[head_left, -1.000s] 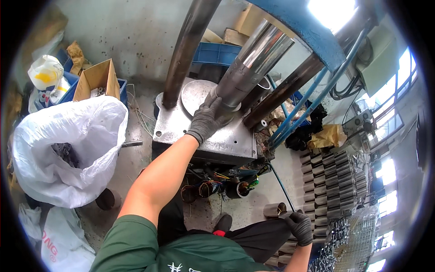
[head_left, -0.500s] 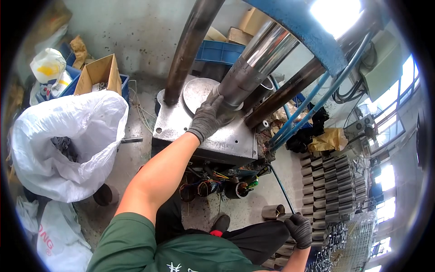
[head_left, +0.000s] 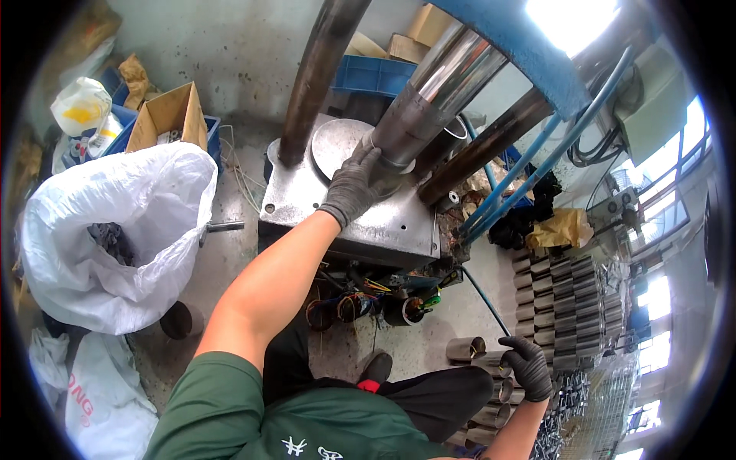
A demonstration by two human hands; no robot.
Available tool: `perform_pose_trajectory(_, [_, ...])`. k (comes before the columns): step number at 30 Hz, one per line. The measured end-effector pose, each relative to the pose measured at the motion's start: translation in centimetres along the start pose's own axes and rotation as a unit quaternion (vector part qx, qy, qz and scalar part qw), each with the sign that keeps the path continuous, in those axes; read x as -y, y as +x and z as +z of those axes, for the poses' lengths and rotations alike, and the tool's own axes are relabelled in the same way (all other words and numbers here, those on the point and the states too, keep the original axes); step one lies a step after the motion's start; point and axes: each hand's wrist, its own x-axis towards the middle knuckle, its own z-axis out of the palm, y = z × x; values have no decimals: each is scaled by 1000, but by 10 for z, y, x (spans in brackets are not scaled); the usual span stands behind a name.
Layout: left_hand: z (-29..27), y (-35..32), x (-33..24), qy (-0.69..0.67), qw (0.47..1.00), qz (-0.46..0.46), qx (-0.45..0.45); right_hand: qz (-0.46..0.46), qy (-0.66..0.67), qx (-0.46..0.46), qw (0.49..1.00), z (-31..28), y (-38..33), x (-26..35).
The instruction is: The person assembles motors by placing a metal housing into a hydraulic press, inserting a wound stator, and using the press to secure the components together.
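Steel tube: left hand grip around it | right hand grip on floor tube | white sack left

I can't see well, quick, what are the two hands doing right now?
Left hand: gloved, wrapped around the metal sleeve on the press.
Right hand: gloved, closed on a metal tube down low.

one head-worn fisheye view looks steeply down from above the person's chest, close over the left hand on the press surface; the right hand sits low right, straight edges bending toward the dark rim.
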Motion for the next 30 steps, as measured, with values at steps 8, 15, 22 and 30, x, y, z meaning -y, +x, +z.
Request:
perform_pose_trajectory(8, [2,1,0,2,1000,-19,22,-27,13,73,997,17,-10,-27])
perform_pose_trajectory(15, [9,-1,5,3,999,-26,23,-193,-58,-262,944,-48,89,19])
perform_pose_trajectory(22, [15,2,5,0,1000,-23,17,-199,-31,-354,913,-105,165,55])
perform_pose_trajectory(30, [10,3,9,3,999,-26,31,-10,-156,10,988,-23,32,-26])
